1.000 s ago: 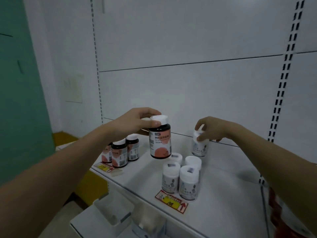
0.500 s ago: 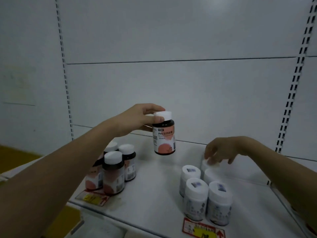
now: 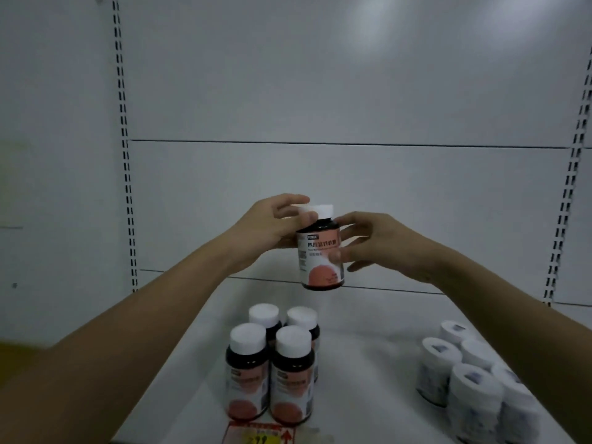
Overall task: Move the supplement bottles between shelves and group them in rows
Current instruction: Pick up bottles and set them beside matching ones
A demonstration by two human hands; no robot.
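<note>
A dark bottle (image 3: 321, 254) with a white cap and a pink label hangs in the air above the white shelf (image 3: 362, 376). My left hand (image 3: 272, 229) grips it at the cap and neck. My right hand (image 3: 374, 241) holds its body from the right, thumb and fingers curled round the label. Below, several matching dark bottles (image 3: 272, 370) stand grouped in two rows at the shelf's front. A group of several white bottles (image 3: 471, 382) stands at the front right.
The white back panel (image 3: 320, 91) rises behind the shelf, with slotted uprights at left (image 3: 126, 174) and right (image 3: 568, 187). A red and yellow price tag (image 3: 259, 435) sits on the shelf's front edge. Bare shelf lies between the two groups.
My right hand left the white bottles and rose to take hold of the dark bottle that my left hand holds. The view swung left, so both groups sit further right.
</note>
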